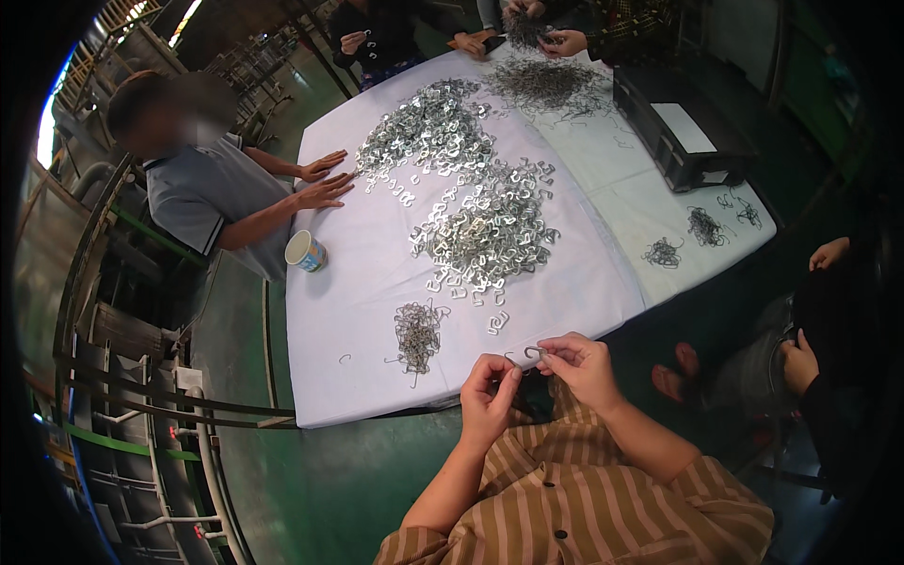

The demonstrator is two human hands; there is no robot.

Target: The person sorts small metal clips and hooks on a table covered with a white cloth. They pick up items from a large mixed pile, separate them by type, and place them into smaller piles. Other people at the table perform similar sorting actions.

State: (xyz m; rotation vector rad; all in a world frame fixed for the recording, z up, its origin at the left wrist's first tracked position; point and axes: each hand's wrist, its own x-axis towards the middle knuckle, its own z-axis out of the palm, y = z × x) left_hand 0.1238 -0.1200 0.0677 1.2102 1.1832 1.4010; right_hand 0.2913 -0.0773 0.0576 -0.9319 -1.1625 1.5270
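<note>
Even overhead light falls brightly on the white bench (358, 311), while the floor around it stays dim and the fisheye rim goes black. Daylight glares at the upper left edge. Straight lines bow outward, and far details soften.

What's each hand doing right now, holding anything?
Left hand: fingers pinched on one end of a small bent wire hook.
Right hand: fingers pinched on the other end of the same wire hook, near the white table edge.
</note>
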